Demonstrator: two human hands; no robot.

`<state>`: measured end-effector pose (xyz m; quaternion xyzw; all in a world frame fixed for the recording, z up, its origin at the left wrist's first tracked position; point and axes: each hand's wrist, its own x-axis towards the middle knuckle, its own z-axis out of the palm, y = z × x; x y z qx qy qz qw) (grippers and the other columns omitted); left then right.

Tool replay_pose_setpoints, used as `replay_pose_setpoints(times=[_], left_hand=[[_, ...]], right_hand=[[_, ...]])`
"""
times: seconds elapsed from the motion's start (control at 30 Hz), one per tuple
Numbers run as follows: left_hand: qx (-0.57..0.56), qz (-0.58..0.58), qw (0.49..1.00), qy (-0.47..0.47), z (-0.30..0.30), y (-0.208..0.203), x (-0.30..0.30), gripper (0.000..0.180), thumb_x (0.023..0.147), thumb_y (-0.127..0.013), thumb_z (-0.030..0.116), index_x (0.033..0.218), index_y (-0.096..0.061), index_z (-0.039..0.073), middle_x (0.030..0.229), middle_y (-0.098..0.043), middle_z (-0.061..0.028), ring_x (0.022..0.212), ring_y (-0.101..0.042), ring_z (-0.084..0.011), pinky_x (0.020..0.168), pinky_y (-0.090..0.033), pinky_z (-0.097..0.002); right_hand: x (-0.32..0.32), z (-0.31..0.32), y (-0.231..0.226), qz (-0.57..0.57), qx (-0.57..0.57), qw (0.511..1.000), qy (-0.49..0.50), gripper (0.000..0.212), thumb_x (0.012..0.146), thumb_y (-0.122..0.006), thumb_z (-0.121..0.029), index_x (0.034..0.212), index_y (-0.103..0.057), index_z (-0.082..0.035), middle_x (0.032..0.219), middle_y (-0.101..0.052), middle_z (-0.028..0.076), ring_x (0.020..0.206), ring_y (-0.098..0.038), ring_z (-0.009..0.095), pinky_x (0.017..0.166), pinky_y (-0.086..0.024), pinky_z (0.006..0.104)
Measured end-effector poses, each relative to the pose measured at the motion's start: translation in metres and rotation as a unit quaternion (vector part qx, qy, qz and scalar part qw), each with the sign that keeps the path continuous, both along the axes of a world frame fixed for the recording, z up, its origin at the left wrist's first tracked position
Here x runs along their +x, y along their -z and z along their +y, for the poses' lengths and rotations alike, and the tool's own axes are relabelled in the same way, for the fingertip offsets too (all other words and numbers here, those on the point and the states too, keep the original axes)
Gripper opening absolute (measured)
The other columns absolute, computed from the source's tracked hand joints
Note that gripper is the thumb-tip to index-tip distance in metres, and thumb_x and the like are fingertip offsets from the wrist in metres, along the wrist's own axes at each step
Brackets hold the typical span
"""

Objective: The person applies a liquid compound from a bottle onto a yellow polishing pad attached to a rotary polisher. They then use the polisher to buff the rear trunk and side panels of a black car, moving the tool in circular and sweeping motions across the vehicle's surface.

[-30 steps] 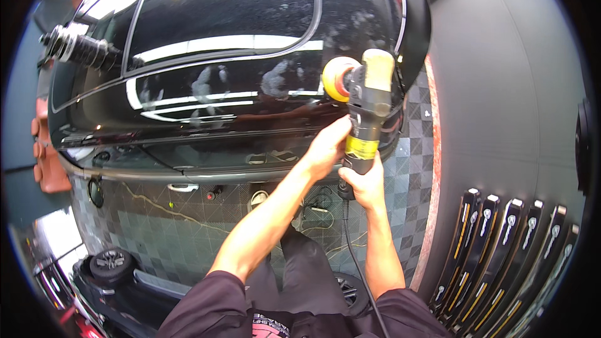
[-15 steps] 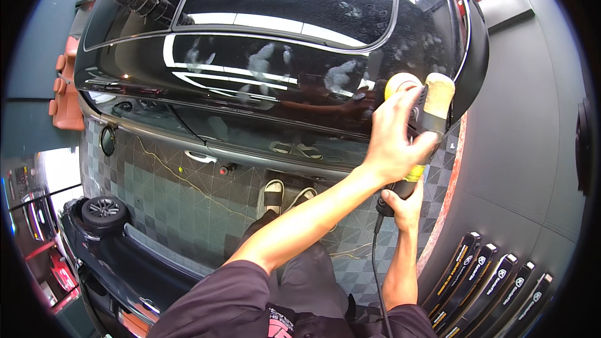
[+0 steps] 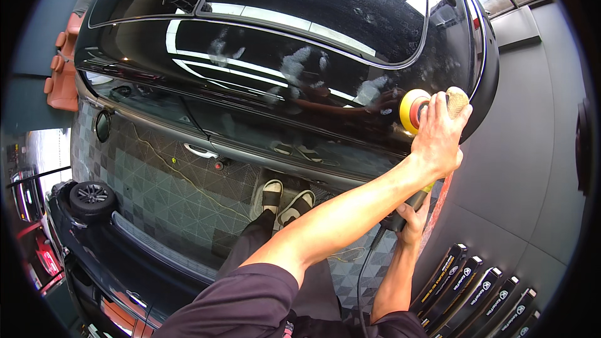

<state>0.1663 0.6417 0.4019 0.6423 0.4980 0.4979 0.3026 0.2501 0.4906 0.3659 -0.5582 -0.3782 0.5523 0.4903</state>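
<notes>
A corded polisher (image 3: 418,198) with a round yellow pad (image 3: 410,111) is held at the near right corner of a glossy black car roof (image 3: 250,97). My left hand (image 3: 436,141) wraps over its head, close behind the pad. Lower down, my right hand (image 3: 413,222) grips the rear of the handle, where the black cord (image 3: 365,269) leaves. The pad is tilted, its yellow edge facing left; whether it touches the paint I cannot tell. Whitish smears (image 3: 294,66) mark the roof panel left of the pad.
Long boxes (image 3: 466,294) stand along the right wall. A second dark car (image 3: 144,256) is at lower left, with a wheel (image 3: 92,198) near it. Brown seats (image 3: 62,91) are at far left. A thin yellow cord (image 3: 181,175) crosses the tiled floor by my feet.
The view has shifted over the car. My hands have brought the polisher a little toward me, and its pad has tilted so that more of its yellow side shows.
</notes>
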Motion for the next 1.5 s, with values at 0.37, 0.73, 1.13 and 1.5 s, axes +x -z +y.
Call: replay_pose_setpoints(times=[0.37,0.73,1.13,1.5], left_hand=[[0.002,0.007,0.999,-0.034,0.018,0.008,-0.114,0.083,0.064,-0.079,0.019,0.143,-0.059,0.013,0.132,-0.045,-0.0308,0.122,-0.05,-0.0486,0.11,-0.041,-0.0539],[-0.062,0.02,0.992,-0.11,0.018,0.005,-0.242,0.084,0.062,-0.077,0.023,0.144,-0.061,0.019,0.136,-0.046,-0.0306,0.123,-0.056,-0.047,0.11,-0.049,-0.0471],[-0.059,0.056,0.98,-0.184,0.033,0.011,-0.381,0.087,0.063,-0.083,0.023,0.144,-0.06,0.006,0.119,-0.06,-0.0179,0.102,-0.066,-0.0227,0.093,-0.055,-0.0354],[-0.03,-0.04,0.976,-0.212,-0.004,0.002,-0.435,0.085,0.071,-0.082,0.012,0.148,-0.052,-0.004,0.12,-0.065,-0.0131,0.103,-0.066,-0.0174,0.092,-0.055,-0.0305]], right_hand=[[-0.1,0.021,-0.019,0.071,-0.032,0.994,-0.072,0.09,0.078,-0.085,-0.012,0.151,-0.032,-0.006,0.107,-0.065,0.015,0.077,-0.071,0.023,0.068,-0.062,0.0352],[-0.198,0.04,-0.016,0.052,-0.056,0.986,-0.149,0.112,0.076,-0.089,-0.012,0.164,-0.02,-0.007,0.131,-0.057,0.01,0.113,-0.06,0.02,0.099,-0.052,0.0358],[-0.306,0.077,-0.018,0.029,-0.017,0.966,-0.257,0.117,0.074,-0.089,-0.019,0.165,-0.017,-0.004,0.143,-0.054,0.016,0.13,-0.055,0.023,0.111,-0.044,0.0373],[-0.335,0.088,-0.026,-0.043,-0.089,0.913,-0.395,0.115,0.073,-0.082,-0.019,0.166,-0.016,-0.012,0.13,-0.065,0.025,0.119,-0.067,0.033,0.103,-0.051,0.0396]])
